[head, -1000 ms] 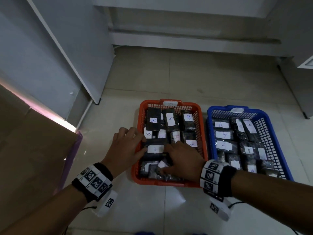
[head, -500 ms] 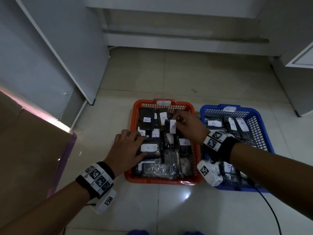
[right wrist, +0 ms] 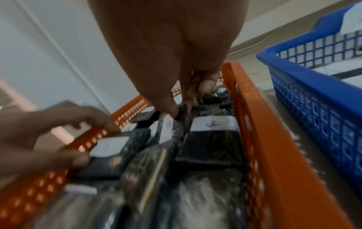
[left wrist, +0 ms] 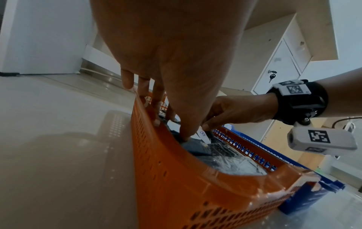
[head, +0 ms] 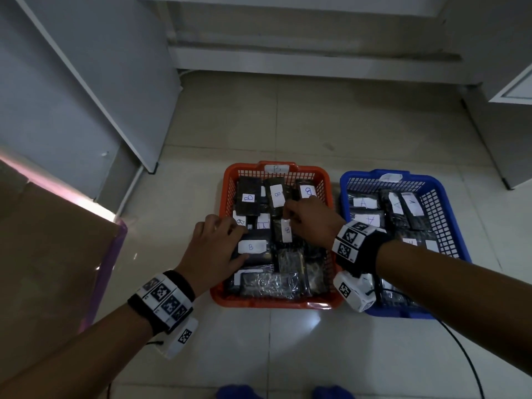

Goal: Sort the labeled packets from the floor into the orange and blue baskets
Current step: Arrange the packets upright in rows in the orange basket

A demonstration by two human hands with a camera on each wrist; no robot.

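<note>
From the head camera, the right hand (head: 312, 223) is over the middle of the orange basket (head: 223, 197). A dark packet with a white B label (head: 286, 230) sits right under its fingertips, standing up on its edge among the other packets. The thumb and first fingers are curled in on the top of this packet and pinch it. The packet's long side runs from the near end of the basket to the far end. The left hand (head: 214, 250) lies on the left rim of the basket, to the left of the right hand. Its fingers are bent over the rim and its thumb touches a flat packet with a B label (head: 252, 246) whose long side runs left to right. The blue basket (head: 449, 217) stands just to the right of the right wrist, full of packets marked A.

From the left wrist camera, the left hand's fingers (left wrist: 156, 106) reach down over the orange rim and the thumb presses on a dark packet inside. The right hand (left wrist: 235, 111) is just past it, pinching the upright label.

From the right wrist camera, the right thumb and finger are closed on the top edge of the upright packet (right wrist: 166, 130). This view is blurry near the bottom.
</note>
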